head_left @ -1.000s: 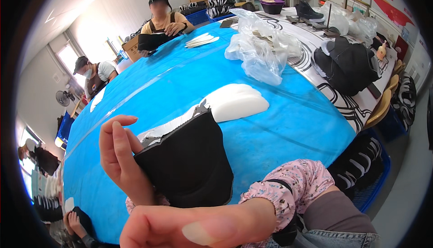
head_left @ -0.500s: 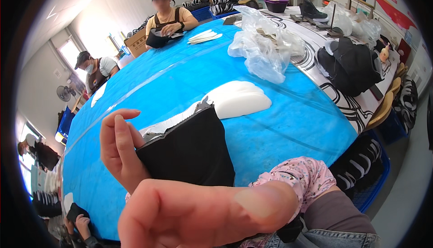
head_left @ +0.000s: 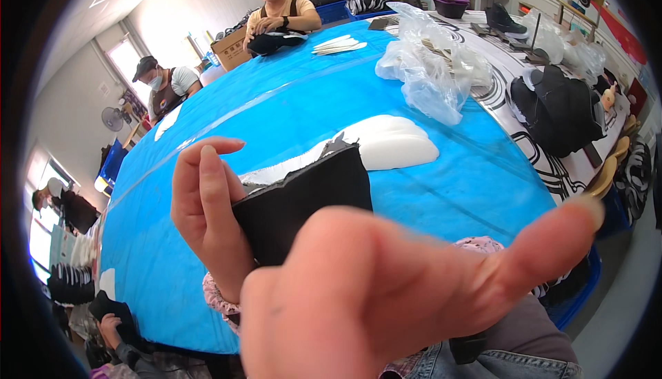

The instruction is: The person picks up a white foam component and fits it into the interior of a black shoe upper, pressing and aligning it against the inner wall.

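Observation:
A black shoe upper (head_left: 303, 196), with a ragged grey and white inner edge along its top, stands raised above the blue table cover (head_left: 276, 113). My left hand (head_left: 210, 210) grips its left side with bent fingers; the thumb is hidden. Very close to the camera, my right hand (head_left: 386, 282) covers the lower part of the upper. Its thumb stretches out to the right, apart from the curled fingers, and no object shows in it. Behind the upper lies a fanned stack of smooth white pads (head_left: 396, 144).
Clear plastic bags (head_left: 438, 68) lie beyond the pads. A black shoe-upper bundle (head_left: 555, 110) sits on the right. Thin white pieces (head_left: 339, 45) rest near a co-worker (head_left: 279, 17) across the table. Another person's hand (head_left: 109, 327) holds black material at lower left.
My right hand has risen, and its thumb has swung out to the right away from the fingers. The view has shifted a little; my left hand keeps its grip on the upper.

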A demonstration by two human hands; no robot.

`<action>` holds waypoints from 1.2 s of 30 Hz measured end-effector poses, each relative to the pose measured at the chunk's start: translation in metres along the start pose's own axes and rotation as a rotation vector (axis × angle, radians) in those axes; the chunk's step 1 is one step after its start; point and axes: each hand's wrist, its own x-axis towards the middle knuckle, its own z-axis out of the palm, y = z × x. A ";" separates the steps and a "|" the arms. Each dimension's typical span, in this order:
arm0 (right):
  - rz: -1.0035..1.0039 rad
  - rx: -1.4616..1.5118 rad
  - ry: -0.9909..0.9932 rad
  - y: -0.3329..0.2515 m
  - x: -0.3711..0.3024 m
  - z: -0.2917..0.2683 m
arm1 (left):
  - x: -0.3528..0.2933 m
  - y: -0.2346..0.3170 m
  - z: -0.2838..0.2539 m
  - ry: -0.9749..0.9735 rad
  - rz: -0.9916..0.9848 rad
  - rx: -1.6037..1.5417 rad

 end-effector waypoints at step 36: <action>0.179 -1.782 0.574 -0.052 0.020 -0.048 | -0.003 -0.006 0.002 -0.120 -0.219 -0.566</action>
